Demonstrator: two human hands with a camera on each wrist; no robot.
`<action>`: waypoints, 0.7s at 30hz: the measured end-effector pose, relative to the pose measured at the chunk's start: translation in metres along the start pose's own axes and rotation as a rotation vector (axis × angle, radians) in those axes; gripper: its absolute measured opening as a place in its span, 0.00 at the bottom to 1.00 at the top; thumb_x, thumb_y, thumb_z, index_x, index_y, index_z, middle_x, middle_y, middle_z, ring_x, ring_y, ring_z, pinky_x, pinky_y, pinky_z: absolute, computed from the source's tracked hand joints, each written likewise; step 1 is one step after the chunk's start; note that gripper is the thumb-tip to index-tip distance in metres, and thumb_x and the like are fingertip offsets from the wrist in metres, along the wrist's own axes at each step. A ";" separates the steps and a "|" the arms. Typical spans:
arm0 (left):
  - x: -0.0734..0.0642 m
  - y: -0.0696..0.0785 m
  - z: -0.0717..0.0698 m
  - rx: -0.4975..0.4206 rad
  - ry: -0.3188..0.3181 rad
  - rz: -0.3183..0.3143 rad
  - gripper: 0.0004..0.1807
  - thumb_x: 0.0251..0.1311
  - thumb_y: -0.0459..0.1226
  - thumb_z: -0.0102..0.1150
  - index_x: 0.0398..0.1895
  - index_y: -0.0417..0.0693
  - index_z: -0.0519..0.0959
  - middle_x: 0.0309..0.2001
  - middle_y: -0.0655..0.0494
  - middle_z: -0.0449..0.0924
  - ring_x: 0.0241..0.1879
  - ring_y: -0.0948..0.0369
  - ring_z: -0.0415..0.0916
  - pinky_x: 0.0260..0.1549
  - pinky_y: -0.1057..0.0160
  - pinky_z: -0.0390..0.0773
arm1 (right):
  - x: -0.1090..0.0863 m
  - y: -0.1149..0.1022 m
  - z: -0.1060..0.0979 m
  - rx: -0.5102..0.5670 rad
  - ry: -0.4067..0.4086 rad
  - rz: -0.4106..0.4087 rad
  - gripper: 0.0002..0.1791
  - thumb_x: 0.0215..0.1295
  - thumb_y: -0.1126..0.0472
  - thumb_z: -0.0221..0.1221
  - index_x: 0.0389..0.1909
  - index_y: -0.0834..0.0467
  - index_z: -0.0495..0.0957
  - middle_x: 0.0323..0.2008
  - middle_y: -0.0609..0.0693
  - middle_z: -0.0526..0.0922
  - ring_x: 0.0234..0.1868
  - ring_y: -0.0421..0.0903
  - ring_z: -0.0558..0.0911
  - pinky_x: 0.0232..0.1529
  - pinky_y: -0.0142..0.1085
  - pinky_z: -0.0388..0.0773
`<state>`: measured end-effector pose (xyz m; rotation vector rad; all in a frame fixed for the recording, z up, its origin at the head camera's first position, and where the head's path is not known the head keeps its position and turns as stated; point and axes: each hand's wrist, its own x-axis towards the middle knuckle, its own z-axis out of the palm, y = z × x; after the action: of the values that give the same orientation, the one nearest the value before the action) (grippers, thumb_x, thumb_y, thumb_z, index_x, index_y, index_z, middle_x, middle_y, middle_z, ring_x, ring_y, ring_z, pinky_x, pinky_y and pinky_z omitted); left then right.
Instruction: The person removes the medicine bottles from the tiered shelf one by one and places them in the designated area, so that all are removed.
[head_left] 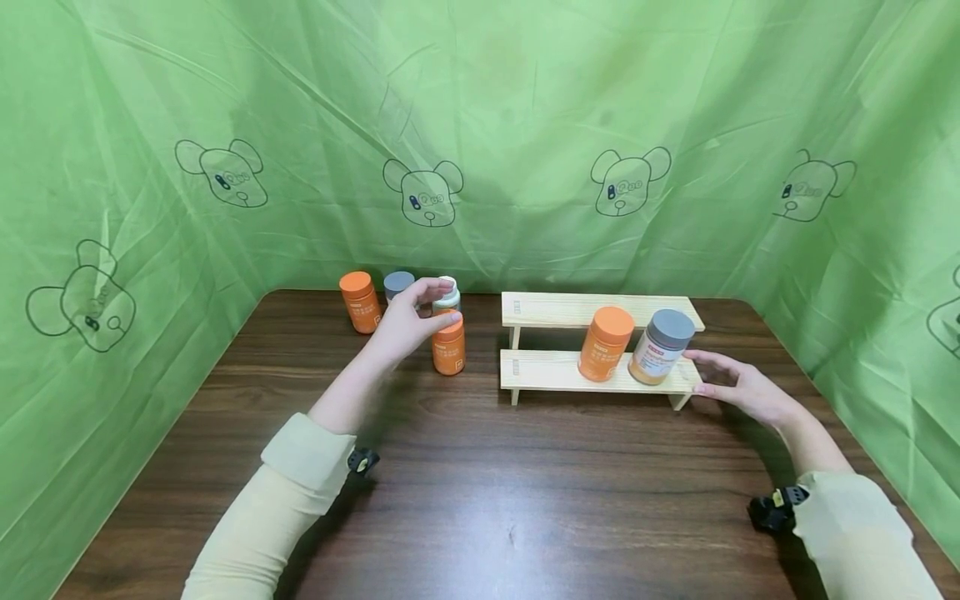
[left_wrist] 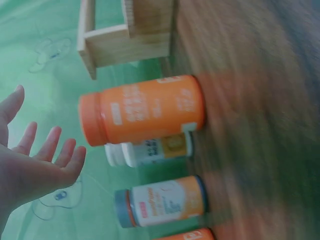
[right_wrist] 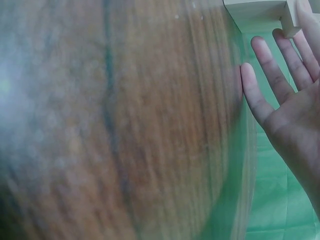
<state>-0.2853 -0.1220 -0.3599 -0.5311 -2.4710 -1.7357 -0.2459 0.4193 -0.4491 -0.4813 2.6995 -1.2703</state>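
My left hand, fingers spread, hovers beside the cap of an orange bottle on the table. In the left wrist view a gap shows between the fingertips and that bottle's lid. Just behind it stands a white bottle, partly covered. A grey-capped bottle and another orange bottle are farther left. On the right, my right hand has its thumb and fingers at the right end of a two-tier wooden rack. Its fingers are extended in the right wrist view.
An orange bottle and a grey-capped bottle stand side by side on the rack's lower tier, toward the right. Behind them rises the upper tier. Green cloth encloses the dark wooden table at the back and sides.
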 end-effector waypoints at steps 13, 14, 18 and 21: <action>-0.003 0.042 0.018 0.035 -0.007 0.017 0.27 0.52 0.44 0.69 0.57 0.57 0.74 0.59 0.56 0.74 0.61 0.59 0.67 0.61 0.49 0.65 | 0.000 -0.002 -0.001 -0.007 0.001 0.000 0.31 0.65 0.60 0.58 0.69 0.54 0.61 0.59 0.41 0.70 0.52 0.25 0.70 0.47 0.20 0.69; -0.002 0.044 0.020 0.034 -0.007 0.027 0.27 0.52 0.44 0.69 0.57 0.57 0.74 0.59 0.56 0.74 0.61 0.59 0.67 0.61 0.48 0.65 | 0.000 -0.002 -0.001 -0.002 0.000 -0.003 0.31 0.65 0.60 0.58 0.69 0.54 0.61 0.59 0.41 0.70 0.52 0.25 0.70 0.47 0.20 0.69; -0.002 0.054 0.027 0.033 -0.011 0.062 0.27 0.53 0.43 0.68 0.57 0.57 0.74 0.59 0.55 0.74 0.61 0.59 0.67 0.59 0.50 0.67 | 0.001 -0.002 -0.001 0.025 -0.011 -0.016 0.31 0.65 0.62 0.58 0.69 0.55 0.61 0.59 0.42 0.71 0.53 0.25 0.71 0.48 0.20 0.69; -0.001 0.060 0.034 0.025 -0.018 0.079 0.27 0.53 0.43 0.68 0.58 0.57 0.73 0.59 0.58 0.74 0.60 0.60 0.68 0.56 0.54 0.68 | 0.001 -0.002 0.000 0.024 -0.010 -0.021 0.31 0.65 0.62 0.58 0.69 0.56 0.61 0.58 0.41 0.71 0.53 0.25 0.71 0.47 0.20 0.69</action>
<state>-0.2607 -0.0724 -0.3188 -0.6355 -2.4453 -1.6759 -0.2463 0.4181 -0.4473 -0.5128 2.6743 -1.3007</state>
